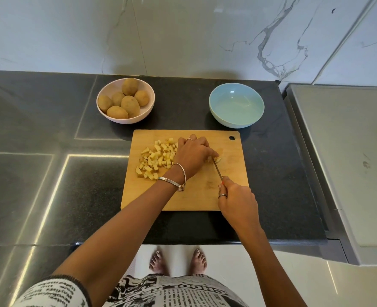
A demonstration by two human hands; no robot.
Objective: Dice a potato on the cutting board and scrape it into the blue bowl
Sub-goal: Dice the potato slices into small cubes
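A wooden cutting board (196, 196) lies on the dark counter. A pile of diced potato (156, 159) covers its left half. My left hand (193, 155) curls over a small remaining potato piece (218, 160) near the board's middle, mostly hiding it. My right hand (236, 200) grips the handle of a knife (218, 170), whose thin blade angles up-left into that piece beside my left fingertips. The blue bowl (236, 105) stands empty behind the board's right corner.
A pale pink bowl (148, 107) holding several whole potatoes stands behind the board on the left. A marble wall rises at the back. A grey steel surface (349, 162) adjoins the counter on the right. The counter's front edge runs just below the board.
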